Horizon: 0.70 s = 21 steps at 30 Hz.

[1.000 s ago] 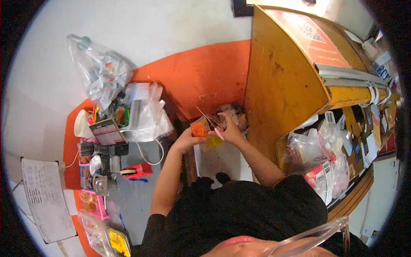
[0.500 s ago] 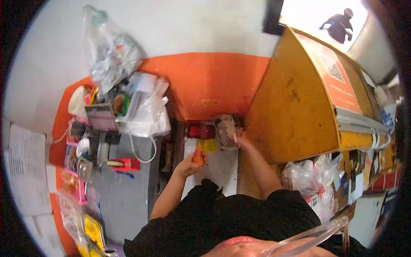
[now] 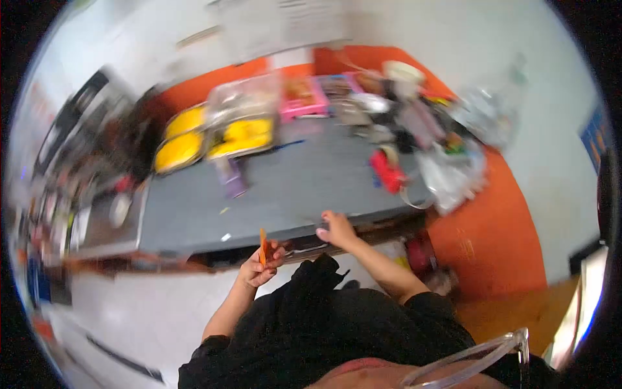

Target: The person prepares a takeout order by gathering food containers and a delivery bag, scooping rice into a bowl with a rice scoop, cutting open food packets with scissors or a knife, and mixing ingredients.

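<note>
My left hand (image 3: 261,267) is closed around a thin, flat orange object (image 3: 263,246), held upright in front of the grey table's near edge; its exact kind does not show. My right hand (image 3: 338,231) reaches to the front edge of the grey table (image 3: 311,181). Its thumb and fingers are apart, and I see nothing held between them. Beyond it on the tabletop lies a red tape dispenser (image 3: 387,172), blurred by motion.
Yellow-faced packs (image 3: 178,150), a purple item (image 3: 232,178) and a pink basket (image 3: 304,104) stand on the table. Plastic bags (image 3: 453,175) crowd its right end. A dark red container (image 3: 421,251) sits below, right of my right arm. At left is a cluttered counter (image 3: 107,223).
My view has swung left from the corner to the grey table. The right hand has left the brownish bundle near the floor containers. The orange object stays in my left hand.
</note>
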Each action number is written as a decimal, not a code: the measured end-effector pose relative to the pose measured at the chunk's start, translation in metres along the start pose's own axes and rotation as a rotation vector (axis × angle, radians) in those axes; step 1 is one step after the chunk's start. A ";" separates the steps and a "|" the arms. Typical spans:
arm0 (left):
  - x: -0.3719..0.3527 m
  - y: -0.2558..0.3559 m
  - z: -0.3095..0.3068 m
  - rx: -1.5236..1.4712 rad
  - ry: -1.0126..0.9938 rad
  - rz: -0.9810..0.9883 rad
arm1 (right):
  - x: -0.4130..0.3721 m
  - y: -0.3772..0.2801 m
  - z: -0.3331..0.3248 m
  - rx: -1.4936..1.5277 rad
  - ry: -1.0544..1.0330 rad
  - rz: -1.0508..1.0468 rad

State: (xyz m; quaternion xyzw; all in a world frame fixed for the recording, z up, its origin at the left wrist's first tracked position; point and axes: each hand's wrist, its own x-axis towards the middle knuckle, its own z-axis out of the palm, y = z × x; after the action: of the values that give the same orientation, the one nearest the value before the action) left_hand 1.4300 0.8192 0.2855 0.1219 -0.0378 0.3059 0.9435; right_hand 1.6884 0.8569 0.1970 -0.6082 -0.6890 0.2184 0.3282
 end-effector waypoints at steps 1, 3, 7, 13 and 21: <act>-0.042 0.007 0.010 0.016 0.028 0.094 | 0.015 -0.018 0.021 -0.004 -0.044 0.025; -0.130 0.016 0.019 0.107 0.112 0.309 | 0.041 -0.043 0.067 -0.134 -0.070 0.032; -0.296 0.017 0.021 0.207 0.285 0.705 | 0.078 -0.099 0.161 -0.068 -0.089 0.031; -0.439 0.006 0.034 0.136 0.444 1.101 | 0.127 -0.207 0.269 -0.181 -0.073 -0.172; -0.546 0.125 0.013 0.293 0.722 1.240 | 0.226 -0.300 0.401 -0.462 0.015 -0.255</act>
State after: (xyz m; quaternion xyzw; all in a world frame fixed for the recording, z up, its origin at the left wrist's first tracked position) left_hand 0.9145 0.6035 0.2439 0.0948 0.2546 0.8067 0.5248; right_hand 1.1821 1.0690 0.1729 -0.5770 -0.7892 0.0078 0.2105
